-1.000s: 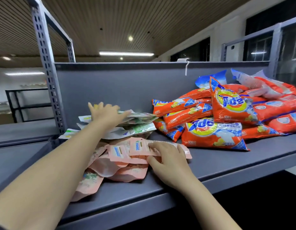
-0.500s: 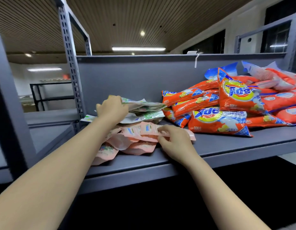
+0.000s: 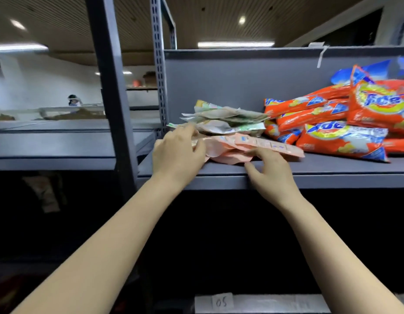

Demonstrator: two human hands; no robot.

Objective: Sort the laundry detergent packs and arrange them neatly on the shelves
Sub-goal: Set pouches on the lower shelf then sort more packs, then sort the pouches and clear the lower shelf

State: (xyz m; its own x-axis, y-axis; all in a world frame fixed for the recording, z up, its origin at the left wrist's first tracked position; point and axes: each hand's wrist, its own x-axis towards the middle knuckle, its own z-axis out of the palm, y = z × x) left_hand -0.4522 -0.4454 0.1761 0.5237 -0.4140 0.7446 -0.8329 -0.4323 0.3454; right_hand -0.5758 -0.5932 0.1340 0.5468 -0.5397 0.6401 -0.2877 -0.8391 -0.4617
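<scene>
Pink flat packs (image 3: 253, 145) lie in a loose, crumpled heap at the front of the grey shelf (image 3: 332, 168). Green-and-white packs (image 3: 226, 120) are stacked unevenly on top of and behind them. Orange Tide packs (image 3: 341, 138), plump and piled several deep, sit just beside them to my right, some tilted.

The left hand (image 3: 178, 152) is no longer on top of the green packs (image 3: 223, 120); it now sits lower, at the left end of the pink packs (image 3: 239, 147) near the shelf's (image 3: 332, 168) front edge. The right hand (image 3: 270, 169) has slid back to that front edge, fingertips under the pink packs.
</scene>
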